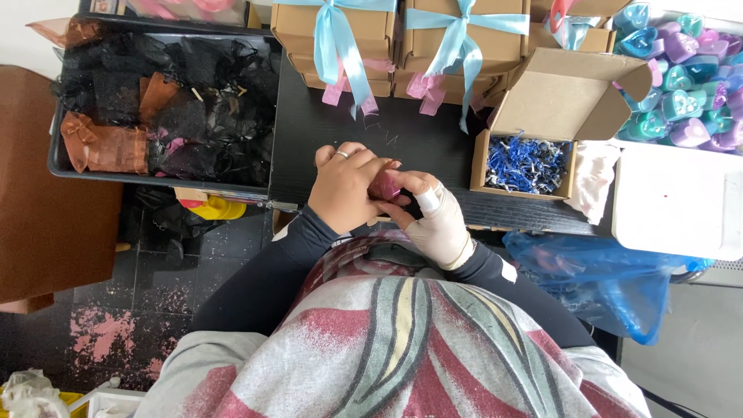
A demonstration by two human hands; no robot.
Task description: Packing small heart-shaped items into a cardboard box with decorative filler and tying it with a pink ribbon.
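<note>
Head view shows left hand (346,191) and bandaged right hand (437,220) pinching a small pink item (384,186) together, probably mid-wrapping; next comes careful placing in the open cardboard box (534,147).

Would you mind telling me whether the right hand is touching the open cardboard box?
Apart. The head view shows the right hand at the small pink thing with the left hand, with bare dark table between it and the open box.

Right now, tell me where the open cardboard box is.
In the head view, the open cardboard box sits on the black table, right of both hands, with blue shredded paper inside and heart-shaped cases beyond it.
</note>
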